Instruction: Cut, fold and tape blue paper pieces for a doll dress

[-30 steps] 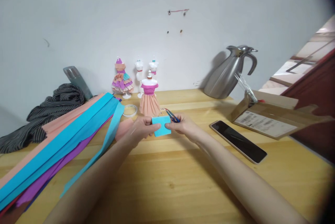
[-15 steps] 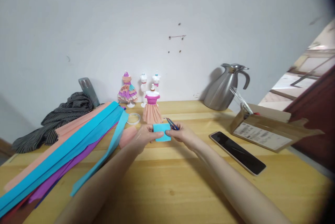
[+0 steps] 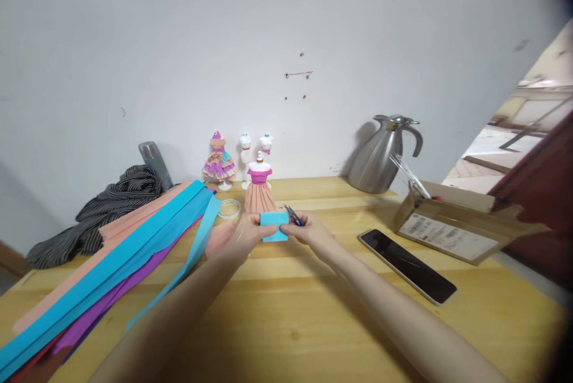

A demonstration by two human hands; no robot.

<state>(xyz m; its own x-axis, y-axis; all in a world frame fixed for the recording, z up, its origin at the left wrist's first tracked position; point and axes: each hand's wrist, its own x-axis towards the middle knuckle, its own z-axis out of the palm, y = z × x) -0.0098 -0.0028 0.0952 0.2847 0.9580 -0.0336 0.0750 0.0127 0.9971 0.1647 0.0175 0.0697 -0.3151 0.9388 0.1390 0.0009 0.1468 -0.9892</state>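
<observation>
I've got left hand [image 3: 249,232] and right hand [image 3: 308,230], plus scissors [image 3: 296,218], pinching blue paper [image 3: 273,219] toward table [image 3: 295,305] back edge; likely light, soft, tearable, hold by sides

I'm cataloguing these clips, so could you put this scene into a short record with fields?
Left hand: holds light-blue paper piece by its left side
Right hand: holds its right side, plus small scissors
Behind hands: miniature dress form, pink top, peach pleated skirt
Table left: paper strips, striped cloth
Table right: smartphone, cardboard box, steel jug
</observation>
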